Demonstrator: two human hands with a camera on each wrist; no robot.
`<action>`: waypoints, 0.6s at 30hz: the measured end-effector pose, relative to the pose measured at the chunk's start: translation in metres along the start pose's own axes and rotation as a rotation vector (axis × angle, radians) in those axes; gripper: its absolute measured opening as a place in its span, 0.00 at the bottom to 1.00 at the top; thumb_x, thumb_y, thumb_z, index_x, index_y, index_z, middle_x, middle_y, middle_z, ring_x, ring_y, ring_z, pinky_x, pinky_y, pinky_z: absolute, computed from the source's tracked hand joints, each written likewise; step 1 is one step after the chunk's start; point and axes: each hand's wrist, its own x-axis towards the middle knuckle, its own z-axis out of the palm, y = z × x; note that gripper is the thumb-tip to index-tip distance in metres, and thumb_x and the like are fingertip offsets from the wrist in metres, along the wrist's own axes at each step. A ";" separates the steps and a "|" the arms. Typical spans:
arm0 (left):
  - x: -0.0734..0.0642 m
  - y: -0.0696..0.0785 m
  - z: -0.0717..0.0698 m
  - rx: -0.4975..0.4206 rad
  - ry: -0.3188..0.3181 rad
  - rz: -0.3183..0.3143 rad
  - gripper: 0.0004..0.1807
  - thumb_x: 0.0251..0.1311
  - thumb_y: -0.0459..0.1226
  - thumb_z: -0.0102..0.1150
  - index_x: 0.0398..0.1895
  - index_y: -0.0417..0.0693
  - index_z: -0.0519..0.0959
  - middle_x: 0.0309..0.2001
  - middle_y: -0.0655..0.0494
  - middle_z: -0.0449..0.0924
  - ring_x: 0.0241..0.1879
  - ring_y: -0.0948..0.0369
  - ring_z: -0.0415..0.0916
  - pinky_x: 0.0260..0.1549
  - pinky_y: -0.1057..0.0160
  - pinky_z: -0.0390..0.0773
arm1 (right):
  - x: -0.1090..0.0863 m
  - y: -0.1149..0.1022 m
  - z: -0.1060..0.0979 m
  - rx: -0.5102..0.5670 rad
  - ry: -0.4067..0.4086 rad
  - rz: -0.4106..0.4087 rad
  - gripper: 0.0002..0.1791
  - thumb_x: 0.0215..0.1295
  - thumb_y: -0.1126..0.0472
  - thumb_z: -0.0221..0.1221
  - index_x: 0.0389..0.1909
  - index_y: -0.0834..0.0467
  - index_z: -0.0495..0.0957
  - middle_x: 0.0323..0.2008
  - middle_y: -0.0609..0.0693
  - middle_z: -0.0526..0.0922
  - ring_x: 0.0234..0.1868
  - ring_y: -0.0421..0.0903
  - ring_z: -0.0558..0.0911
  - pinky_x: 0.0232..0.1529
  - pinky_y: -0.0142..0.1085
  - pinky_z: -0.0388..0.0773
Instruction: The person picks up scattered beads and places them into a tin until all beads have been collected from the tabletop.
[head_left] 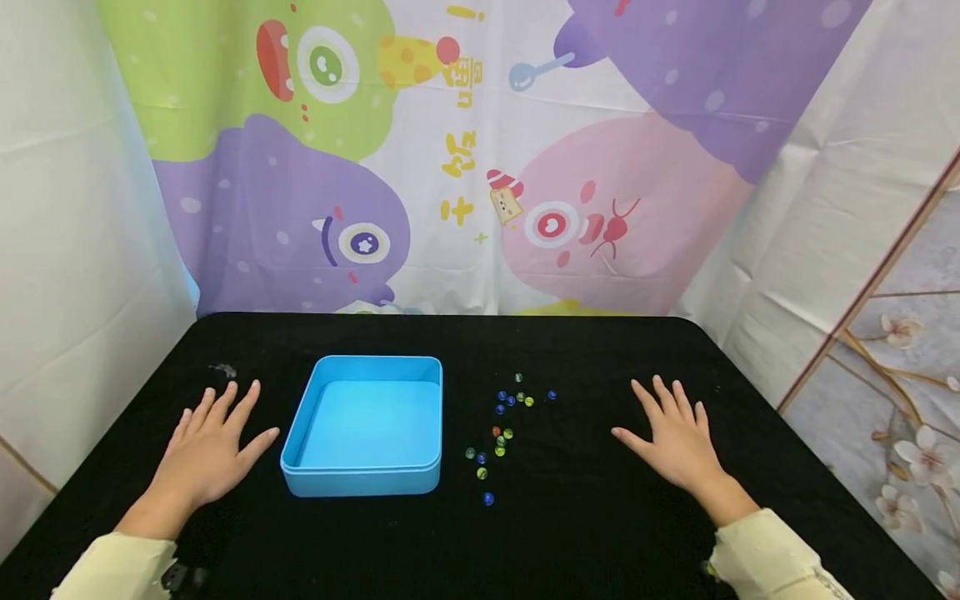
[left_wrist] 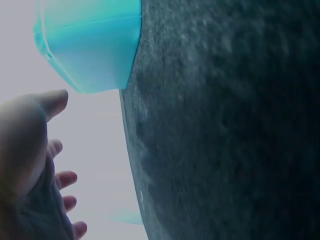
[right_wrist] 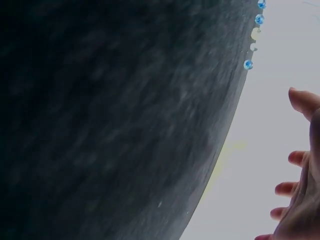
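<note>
A blue rectangular box [head_left: 362, 482] with no lid stands left of centre on the black table. To its right lie several small glass marbles in blue, green and yellow, among them a blue marble [head_left: 489, 499] at the near end and a reddish marble [head_left: 496, 431]. My left hand [head_left: 212, 446] is left of the box, apart from it, fingers spread and holding nothing. On the right, my right hand [head_left: 677, 442] also has its fingers spread, with nothing in it; the marbles lie some way to its left. The left wrist view shows the box's side [left_wrist: 95, 60] beyond the thumb.
The black tabletop [head_left: 585, 542] reaches back to a hanging cloth [head_left: 450, 275] printed with cartoon figures. White cloth walls stand at both sides, and a flower-patterned panel [head_left: 900, 400] is at the right. A small pale mark [head_left: 222, 370] shows beyond the left hand.
</note>
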 end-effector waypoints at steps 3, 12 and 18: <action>0.002 0.006 0.001 -0.031 0.032 -0.007 0.43 0.66 0.59 0.38 0.72 0.39 0.43 0.66 0.24 0.44 0.65 0.31 0.35 0.59 0.32 0.38 | 0.003 -0.004 0.001 0.028 0.003 0.000 0.46 0.61 0.35 0.52 0.72 0.56 0.51 0.70 0.67 0.45 0.69 0.67 0.41 0.60 0.68 0.35; 0.010 0.022 0.003 -0.196 -0.032 -0.007 0.44 0.66 0.60 0.35 0.73 0.42 0.38 0.68 0.27 0.41 0.65 0.31 0.38 0.54 0.26 0.45 | 0.012 -0.016 0.005 0.098 0.003 0.007 0.45 0.61 0.37 0.53 0.72 0.57 0.50 0.70 0.67 0.43 0.69 0.66 0.38 0.62 0.66 0.35; 0.016 0.025 0.006 -0.370 -0.121 0.007 0.44 0.67 0.58 0.37 0.73 0.44 0.32 0.69 0.28 0.34 0.65 0.29 0.36 0.53 0.25 0.44 | 0.023 -0.025 0.009 0.169 0.010 0.010 0.46 0.62 0.37 0.52 0.71 0.60 0.50 0.70 0.68 0.45 0.69 0.65 0.39 0.63 0.64 0.39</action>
